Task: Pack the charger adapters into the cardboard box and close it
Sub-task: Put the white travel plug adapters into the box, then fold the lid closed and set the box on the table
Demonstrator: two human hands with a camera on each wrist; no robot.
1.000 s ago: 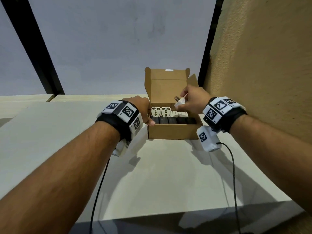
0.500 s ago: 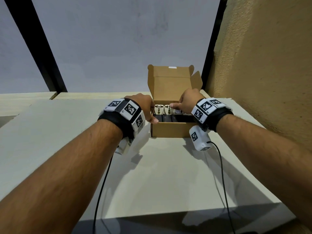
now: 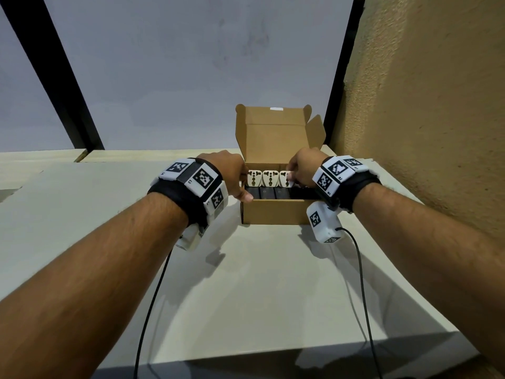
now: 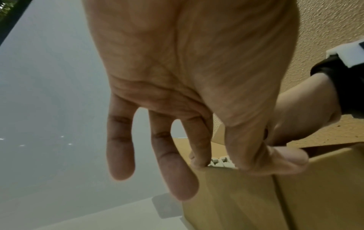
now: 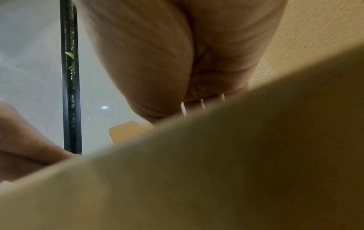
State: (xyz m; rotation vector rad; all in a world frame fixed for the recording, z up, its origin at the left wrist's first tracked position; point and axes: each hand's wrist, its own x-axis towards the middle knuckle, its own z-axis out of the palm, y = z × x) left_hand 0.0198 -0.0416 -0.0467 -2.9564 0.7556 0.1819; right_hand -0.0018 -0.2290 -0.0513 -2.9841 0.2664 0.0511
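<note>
The brown cardboard box (image 3: 273, 212) stands on the table with its lid (image 3: 273, 132) upright. Inside, white adapters (image 3: 261, 178) fill the back row and black adapters (image 3: 267, 192) the front row. My left hand (image 3: 240, 184) holds the box's left wall, thumb over the front corner; in the left wrist view the thumb (image 4: 285, 160) lies on the rim. My right hand (image 3: 292, 177) reaches into the box and pinches the third white adapter (image 3: 285, 179), down in the row. In the right wrist view the box wall (image 5: 236, 155) hides most of it; only metal prongs (image 5: 183, 109) show.
A rough tan wall (image 3: 423, 105) stands close on the right of the box. Behind it is a frosted window with black frame bars (image 3: 341, 77). The pale table (image 3: 246, 283) stretches left and toward me. Two black cables (image 3: 360, 283) trail from my wrists.
My right hand carried a white adapter from above the box down into the back row beside the two others. The left hand has stayed on the box's left wall.
</note>
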